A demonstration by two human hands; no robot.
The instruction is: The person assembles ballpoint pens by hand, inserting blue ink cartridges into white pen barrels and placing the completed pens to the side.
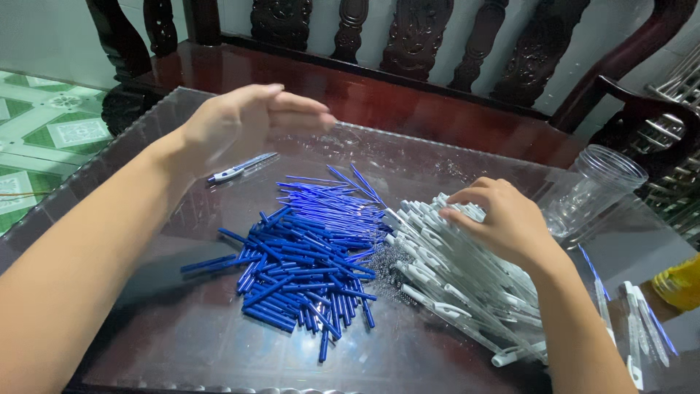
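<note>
My left hand (244,122) hovers above the table's far left with fingers straight and together, holding nothing. Below it lies one assembled white and blue pen (240,167). My right hand (503,219) rests on a heap of white pen barrels (459,281), fingertips pinching at one of them. A pile of blue pen caps (302,273) fills the middle of the glass tabletop (182,328). Thin blue refills (335,193) lie behind the caps. A small cluster of metal springs (386,263) sits between the blue and white piles.
A clear plastic jar (594,190) lies at the right behind the white barrels. A few assembled pens (642,321) lie at the right edge beside something yellow (682,281). A dark carved wooden bench (408,44) stands behind the table. Green patterned floor tiles (51,124) show at left.
</note>
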